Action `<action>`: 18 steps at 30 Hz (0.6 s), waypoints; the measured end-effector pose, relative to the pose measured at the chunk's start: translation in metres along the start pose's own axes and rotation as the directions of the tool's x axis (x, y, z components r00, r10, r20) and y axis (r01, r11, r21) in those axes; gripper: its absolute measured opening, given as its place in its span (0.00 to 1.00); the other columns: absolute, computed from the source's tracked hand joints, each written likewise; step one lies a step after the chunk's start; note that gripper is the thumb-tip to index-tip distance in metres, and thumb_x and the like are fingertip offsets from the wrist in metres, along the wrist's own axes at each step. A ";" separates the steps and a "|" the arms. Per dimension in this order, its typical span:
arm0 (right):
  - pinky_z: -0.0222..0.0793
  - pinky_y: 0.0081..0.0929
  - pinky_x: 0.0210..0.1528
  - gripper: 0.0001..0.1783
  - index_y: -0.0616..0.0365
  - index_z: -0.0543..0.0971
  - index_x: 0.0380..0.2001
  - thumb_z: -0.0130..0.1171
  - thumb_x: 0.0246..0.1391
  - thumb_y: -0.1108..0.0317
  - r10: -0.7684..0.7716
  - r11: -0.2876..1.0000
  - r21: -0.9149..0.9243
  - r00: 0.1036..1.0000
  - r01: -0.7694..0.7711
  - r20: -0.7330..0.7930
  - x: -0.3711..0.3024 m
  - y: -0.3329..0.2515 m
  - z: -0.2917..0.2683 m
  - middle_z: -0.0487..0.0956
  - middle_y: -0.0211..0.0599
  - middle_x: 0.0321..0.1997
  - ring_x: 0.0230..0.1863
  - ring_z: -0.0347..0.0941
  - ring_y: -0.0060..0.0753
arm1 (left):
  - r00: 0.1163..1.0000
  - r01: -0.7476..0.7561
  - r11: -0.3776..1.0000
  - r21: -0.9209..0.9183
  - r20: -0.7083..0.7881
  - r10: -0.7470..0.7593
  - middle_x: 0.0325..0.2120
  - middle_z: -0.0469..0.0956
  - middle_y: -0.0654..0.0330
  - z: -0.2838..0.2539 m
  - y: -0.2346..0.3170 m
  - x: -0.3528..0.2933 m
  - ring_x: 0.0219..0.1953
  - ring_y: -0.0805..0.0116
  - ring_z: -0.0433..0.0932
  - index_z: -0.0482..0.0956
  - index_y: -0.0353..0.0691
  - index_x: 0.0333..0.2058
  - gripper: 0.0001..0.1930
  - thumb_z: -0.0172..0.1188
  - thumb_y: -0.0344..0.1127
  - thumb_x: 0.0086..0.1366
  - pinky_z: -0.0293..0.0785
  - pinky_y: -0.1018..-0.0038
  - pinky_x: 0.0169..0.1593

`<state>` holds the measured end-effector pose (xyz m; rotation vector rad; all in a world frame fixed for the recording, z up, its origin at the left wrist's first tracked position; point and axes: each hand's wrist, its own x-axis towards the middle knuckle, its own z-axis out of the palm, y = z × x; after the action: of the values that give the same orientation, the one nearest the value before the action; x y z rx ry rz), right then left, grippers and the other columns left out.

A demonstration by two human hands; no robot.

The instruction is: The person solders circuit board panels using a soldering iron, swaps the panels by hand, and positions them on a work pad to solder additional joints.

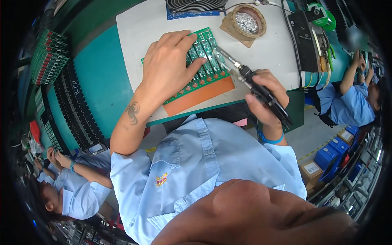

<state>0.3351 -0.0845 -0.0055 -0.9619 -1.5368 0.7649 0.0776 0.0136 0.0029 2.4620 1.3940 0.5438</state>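
Note:
My left hand [169, 61] lies over a green circuit board panel [210, 57], its fingers bent together toward the far edge and the thumb resting on the boards. Much of the panel's left part is hidden beneath it. The panel carries several narrow boards side by side, and an orange-brown strip [200, 96] lies along its near edge. In my right hand [269, 96] is a black-handled soldering iron [259, 87], held with the fingers wrapped round it. Two thin metal prongs at its front point to the panel's right side; whether they touch it I cannot tell.
A round pot of silvery metal bits [247, 23] stands on a brown pad behind the iron. Beyond the panel is a fan [196, 5]. A dark box [304, 41] with a cable stands right; black slotted strips [75, 106] and stacked boards [49, 59] left. Co-workers sit both sides.

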 end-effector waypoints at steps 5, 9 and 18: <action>0.74 0.33 0.46 0.24 0.67 0.83 0.49 0.71 0.44 0.80 0.037 0.996 -0.088 0.995 -0.029 0.092 -0.001 -0.009 0.007 0.85 0.46 0.39 0.38 0.77 0.40 | 0.998 -0.024 1.000 0.014 -0.049 0.025 0.55 0.84 0.56 0.002 0.000 -0.001 0.56 0.57 0.81 0.86 0.37 0.51 0.23 0.76 0.40 0.57 0.77 0.62 0.59; 0.74 0.31 0.47 0.25 0.66 0.84 0.49 0.71 0.42 0.80 0.162 0.983 -0.093 0.984 -0.156 0.071 0.002 -0.008 0.008 0.87 0.45 0.39 0.38 0.78 0.38 | 0.996 -0.047 0.999 0.027 -0.075 0.049 0.55 0.84 0.56 0.002 -0.001 -0.002 0.57 0.57 0.81 0.86 0.37 0.50 0.23 0.76 0.40 0.57 0.77 0.62 0.58; 0.73 0.30 0.48 0.25 0.65 0.85 0.49 0.70 0.43 0.80 0.168 0.978 -0.138 0.982 -0.155 0.088 0.009 -0.010 0.014 0.88 0.43 0.39 0.37 0.77 0.36 | 0.996 -0.037 0.999 0.014 -0.085 0.038 0.54 0.84 0.57 0.001 0.002 -0.003 0.57 0.58 0.81 0.86 0.38 0.50 0.22 0.76 0.39 0.57 0.77 0.63 0.58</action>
<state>0.3194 -0.0812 0.0048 -1.1718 -1.6248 0.8457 0.0783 0.0096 0.0021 2.5067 1.3885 0.6573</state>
